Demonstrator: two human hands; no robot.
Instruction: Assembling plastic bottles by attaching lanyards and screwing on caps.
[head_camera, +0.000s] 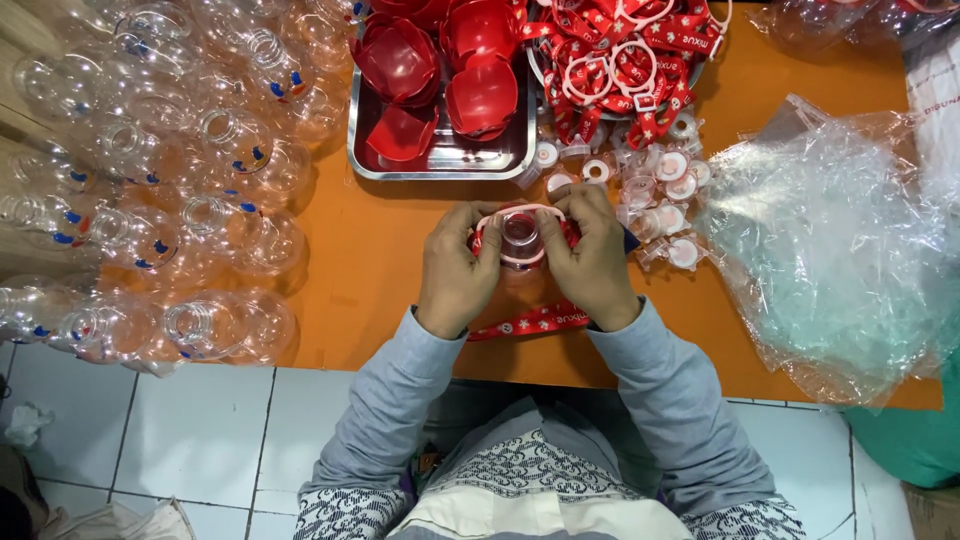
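Observation:
My left hand (455, 268) and my right hand (592, 260) meet over the orange table (380, 250). Together they hold a clear plastic bottle (520, 238) upright, seen from above through its open neck. A pale pink ring (520, 212) joined to a red strap (530, 320) sits stretched around the bottle's neck, with the fingers of both hands pressing on it. The strap's loose end trails out below my wrists.
Several clear bottles (160, 180) lie heaped on the left. A metal tray (440, 160) holds red lids (480, 95). A pile of red straps with rings (620, 60) and small clear caps (660, 200) sit behind my hands. Crumpled clear plastic bags (830, 250) lie on the right.

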